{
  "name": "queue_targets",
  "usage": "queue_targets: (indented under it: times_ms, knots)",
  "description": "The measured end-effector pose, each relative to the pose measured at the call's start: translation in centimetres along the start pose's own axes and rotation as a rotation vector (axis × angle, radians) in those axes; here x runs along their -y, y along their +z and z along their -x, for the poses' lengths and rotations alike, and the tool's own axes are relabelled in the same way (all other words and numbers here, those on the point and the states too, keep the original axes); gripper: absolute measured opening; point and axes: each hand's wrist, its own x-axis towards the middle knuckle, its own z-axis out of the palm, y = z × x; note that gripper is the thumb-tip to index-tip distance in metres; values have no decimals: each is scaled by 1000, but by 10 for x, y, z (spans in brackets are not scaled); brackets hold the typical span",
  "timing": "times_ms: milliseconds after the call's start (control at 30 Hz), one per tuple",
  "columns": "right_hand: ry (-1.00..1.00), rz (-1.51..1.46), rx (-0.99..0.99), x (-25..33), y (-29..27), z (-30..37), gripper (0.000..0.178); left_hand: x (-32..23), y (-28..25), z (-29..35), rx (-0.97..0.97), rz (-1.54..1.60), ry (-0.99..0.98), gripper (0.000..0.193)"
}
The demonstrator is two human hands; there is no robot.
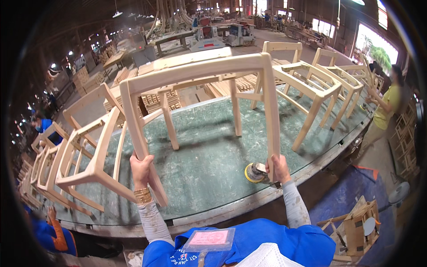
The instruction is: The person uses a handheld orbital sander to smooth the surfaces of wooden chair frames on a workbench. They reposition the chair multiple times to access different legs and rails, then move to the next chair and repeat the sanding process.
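A pale wooden chair frame [195,71] stands at the near side of the green worktable [207,178], legs down, its bowed top rail running from left to right across the table and its seat part toward the table's far edge. Its long axis follows the tall near uprights, which rise from the table toward that rail; the lens makes them lean. The person's hands are well apart above the table's near edge: the left hand [141,170] is wrapped around the left upright, the right hand [279,169] around the right one. On the table, just beside the right hand, lies a sander with a yellow disc [255,172]; its body is partly covered by the upright, and whether the hand touches it I cannot tell. More chairs line the table to the left [80,178] and right [308,120]. Before the near edge, a pink badge [209,240] in a clear sleeve bears print too faint to read; the blue shirt [271,240] shows white lettering, partly folded out of sight. Past the table's right end, a co-worker in yellow [390,102] is blurred.
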Motion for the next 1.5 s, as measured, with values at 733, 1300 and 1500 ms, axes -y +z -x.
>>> queue_targets:
  times_ms: [733,1300,1500]
  knots:
    - [207,39,-28,-69,-62,-66,66,-50,45,-68,29,271,-301,34]
    - [160,923,115,-121,-44,6,69,-46,41,-76,28,242,-339,33]
    - [-135,293,-229,9,-73,68,71,-43,42,-55,48,247,-302,26]
